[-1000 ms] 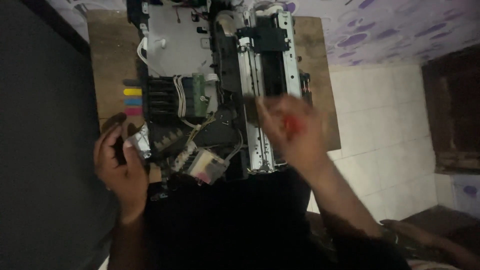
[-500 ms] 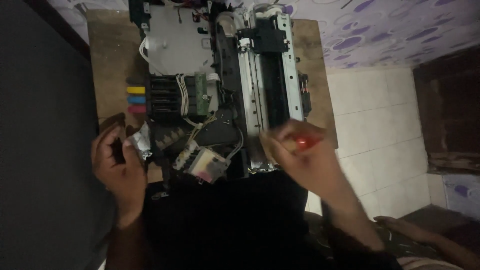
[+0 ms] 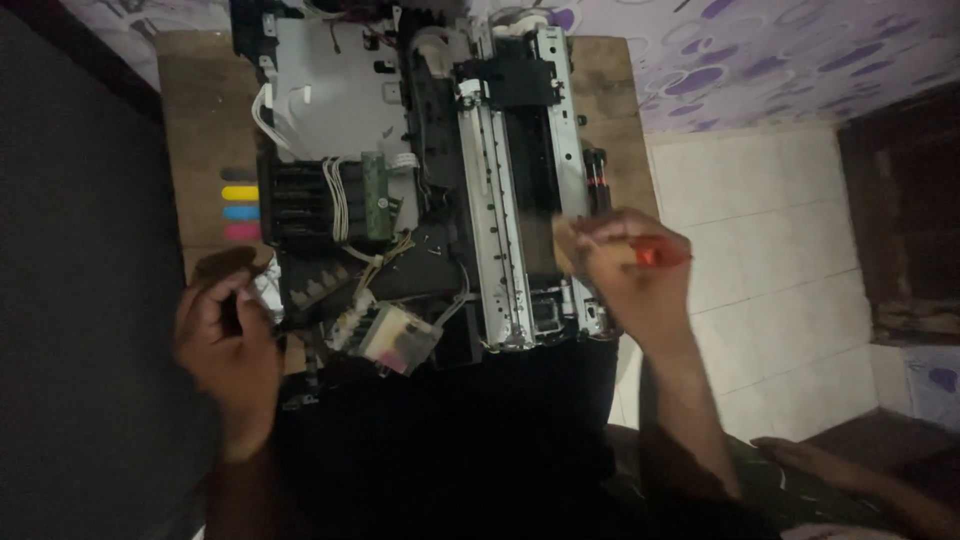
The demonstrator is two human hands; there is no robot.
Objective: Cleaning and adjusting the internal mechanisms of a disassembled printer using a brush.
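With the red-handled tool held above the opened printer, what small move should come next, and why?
Probably lower the right hand so the red-handled tool meets the grey metal printer frame. The hand is blurred and hovers over the frame's near end, so where the tip sits is unclear, while the left hand rests at the printer's left edge, seemingly bracing it.

An opened printer (image 3: pixel 420 170) lies on a table (image 3: pixel 195 110). Ink tanks (image 3: pixel 240 203) sit at its left side. The left hand (image 3: pixel 225 345) is near its near-left corner, the right hand (image 3: pixel 630 270) at its right edge holding a screwdriver (image 3: pixel 655 255).
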